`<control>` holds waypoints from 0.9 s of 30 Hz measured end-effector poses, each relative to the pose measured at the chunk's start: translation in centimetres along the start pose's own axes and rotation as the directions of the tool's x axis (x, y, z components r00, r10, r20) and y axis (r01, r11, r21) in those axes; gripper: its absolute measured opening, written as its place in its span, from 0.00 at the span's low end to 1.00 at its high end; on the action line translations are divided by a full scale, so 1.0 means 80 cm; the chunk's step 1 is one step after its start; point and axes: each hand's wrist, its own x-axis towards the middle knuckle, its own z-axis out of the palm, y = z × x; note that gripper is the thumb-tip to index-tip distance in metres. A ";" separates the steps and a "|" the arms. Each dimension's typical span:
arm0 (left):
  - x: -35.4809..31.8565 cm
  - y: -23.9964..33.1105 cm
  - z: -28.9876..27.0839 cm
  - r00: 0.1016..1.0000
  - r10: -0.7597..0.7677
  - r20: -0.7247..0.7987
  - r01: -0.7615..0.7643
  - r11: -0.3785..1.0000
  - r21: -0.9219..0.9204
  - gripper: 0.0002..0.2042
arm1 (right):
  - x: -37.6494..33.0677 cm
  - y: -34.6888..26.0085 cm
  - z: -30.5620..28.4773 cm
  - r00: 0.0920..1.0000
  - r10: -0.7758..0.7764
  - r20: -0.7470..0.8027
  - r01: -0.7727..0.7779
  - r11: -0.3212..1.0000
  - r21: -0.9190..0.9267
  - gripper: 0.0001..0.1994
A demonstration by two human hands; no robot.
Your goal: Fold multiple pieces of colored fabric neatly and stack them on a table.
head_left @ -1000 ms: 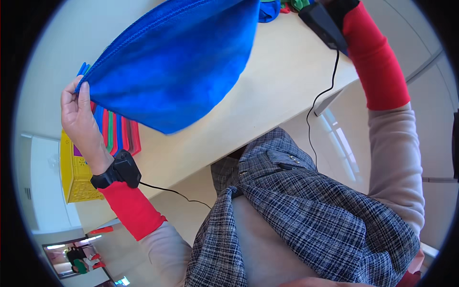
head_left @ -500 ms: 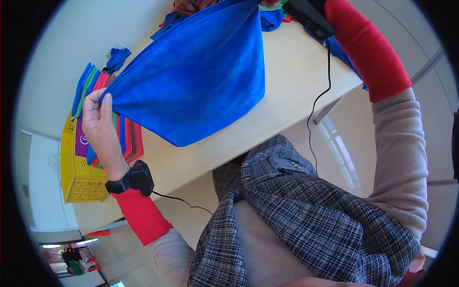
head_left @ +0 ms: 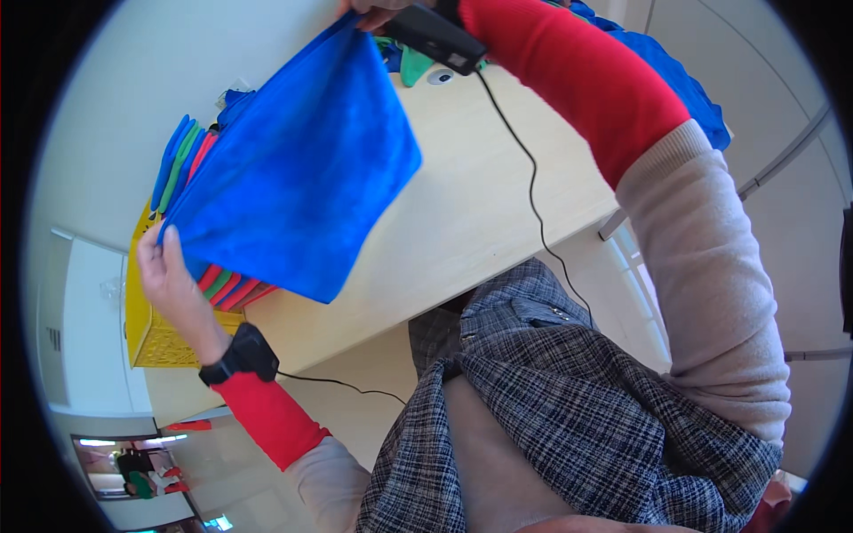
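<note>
While blue cloth (head_left: 298, 173) hangs, both grips (head_left: 178, 286) (head_left: 380, 11) pinch it.

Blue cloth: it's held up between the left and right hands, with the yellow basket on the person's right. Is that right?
Not quite: the head view shows the yellow basket on the person's left. The blue cloth is indeed held up between the left hand and right hand.

Obstacle: large blue fabric cloth (head_left: 293, 178), stretched between left hand (head_left: 178, 284) and right hand (head_left: 382, 13), screening part of the upright row of red, green and blue folded cloths (head_left: 182, 169). Obstacle: yellow perforated plastic basket (head_left: 164, 345), beside left hand. Passage: pale wooden tabletop (head_left: 471, 195), between blue cloth and thin black cable (head_left: 534, 178).
</note>
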 end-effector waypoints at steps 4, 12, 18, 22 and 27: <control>-0.020 0.055 0.052 0.976 0.209 -0.062 -0.198 0.970 0.143 0.06 | 0.062 0.027 -0.087 0.907 -0.086 0.413 -0.065 0.939 0.338 0.06; -0.172 0.001 0.290 0.741 0.368 0.562 -0.429 0.903 -0.026 0.08 | -0.068 0.171 -0.080 0.982 -0.161 -0.101 0.008 0.567 -0.823 0.10; -0.217 -0.049 0.372 0.699 0.287 0.655 -0.312 0.947 -0.081 0.07 | -0.219 0.194 -0.041 0.986 -0.007 0.166 0.122 0.707 -0.697 0.14; -0.217 -0.053 0.364 0.731 0.246 0.636 -0.243 0.965 -0.094 0.06 | -0.322 0.222 0.041 0.949 0.057 0.310 0.098 0.881 -0.463 0.20; -0.219 -0.057 0.349 0.732 0.081 0.676 0.041 0.986 -0.163 0.05 | -0.348 0.282 0.098 0.991 -0.120 0.058 0.131 0.778 -0.614 0.14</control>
